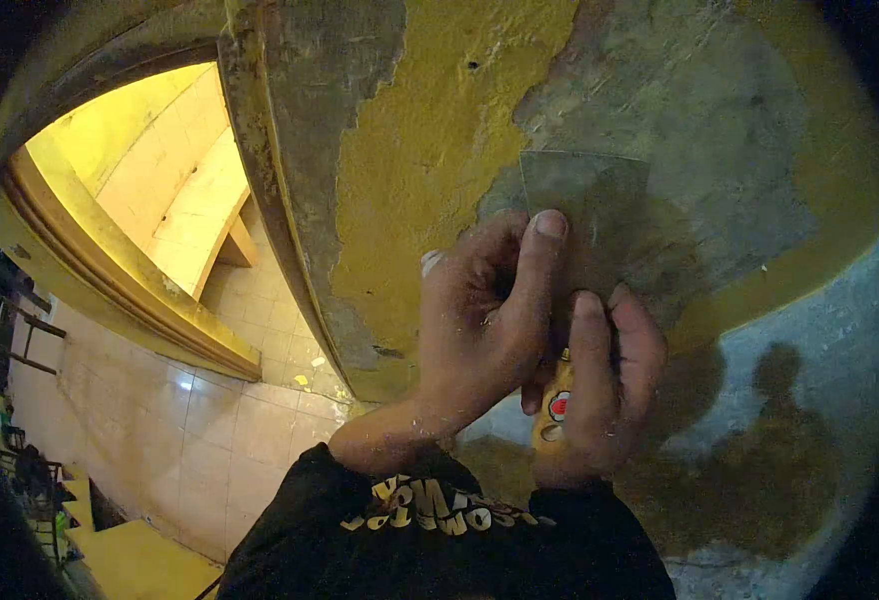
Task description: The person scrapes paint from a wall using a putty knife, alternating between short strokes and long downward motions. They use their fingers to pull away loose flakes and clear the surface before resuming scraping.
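In front of the wall, both hands are on a scraper, whose broad, thin grey blade (600, 190) points upward. My left hand (490, 310) is closed at the blade's lower left edge, the thumb lying along it and the other fingers curled. Below and to the right, my right hand (605, 375) is wrapped round the yellowish wooden handle (550, 418), which bears a red and white mark. The lower blade is hidden behind the fingers. The wall (430, 120) behind has peeling yellow paint with bare grey patches.
On the left, a door frame (280, 190) opens onto a lit, tiled room with a ledge (200, 215). Paint flakes (303, 380) lie on the tiled floor (160, 440) by the threshold. A yellow surface (145, 560) and dark metal furniture stand lower left.
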### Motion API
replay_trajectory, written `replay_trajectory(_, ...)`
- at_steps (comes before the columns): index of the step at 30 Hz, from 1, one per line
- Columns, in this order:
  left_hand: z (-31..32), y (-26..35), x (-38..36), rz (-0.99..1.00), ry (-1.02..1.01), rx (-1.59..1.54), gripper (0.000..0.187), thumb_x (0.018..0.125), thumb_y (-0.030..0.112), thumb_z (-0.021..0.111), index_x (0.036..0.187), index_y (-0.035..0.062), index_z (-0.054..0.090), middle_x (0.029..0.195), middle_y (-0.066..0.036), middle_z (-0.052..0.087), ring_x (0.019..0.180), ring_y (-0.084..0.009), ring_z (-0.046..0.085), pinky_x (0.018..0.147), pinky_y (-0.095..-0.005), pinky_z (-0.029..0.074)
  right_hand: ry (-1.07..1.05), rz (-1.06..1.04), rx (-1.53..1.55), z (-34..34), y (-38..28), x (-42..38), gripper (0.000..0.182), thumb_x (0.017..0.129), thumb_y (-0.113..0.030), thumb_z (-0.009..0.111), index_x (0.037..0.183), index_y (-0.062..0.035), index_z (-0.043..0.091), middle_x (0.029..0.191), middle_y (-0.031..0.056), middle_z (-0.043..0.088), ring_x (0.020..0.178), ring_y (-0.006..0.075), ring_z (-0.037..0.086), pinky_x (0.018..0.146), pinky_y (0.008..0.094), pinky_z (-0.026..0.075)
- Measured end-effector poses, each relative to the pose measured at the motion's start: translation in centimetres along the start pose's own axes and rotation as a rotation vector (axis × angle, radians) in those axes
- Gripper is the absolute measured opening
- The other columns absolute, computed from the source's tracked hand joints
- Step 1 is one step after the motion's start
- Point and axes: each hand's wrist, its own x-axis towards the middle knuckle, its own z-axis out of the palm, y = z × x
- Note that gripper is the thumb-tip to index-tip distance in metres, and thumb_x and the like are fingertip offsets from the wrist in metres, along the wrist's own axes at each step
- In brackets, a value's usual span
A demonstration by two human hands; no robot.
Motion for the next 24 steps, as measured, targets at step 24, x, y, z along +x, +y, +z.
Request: replay_trajectory(24, 0.9, -0.1, 0.3, 0.072, 0.045, -0.060, 0.026, 0.095, 0.023, 0.050, 0.081, 0.0021, 0.059, 0.067, 0.003, 0.055, 0.057, -0.0025, 0.044, 0.050, -0.0194, 0.034, -0.007, -0.077, -0.238, -0.2, -1.8, 0.1, 0.022, 0.093, -0.019, 0.047, 0.085, -0.0002, 0.056, 0.052, 0.0000, 0.050, 0.042, 0.0062, 0.046, 0.040, 0.0228, 0.035)
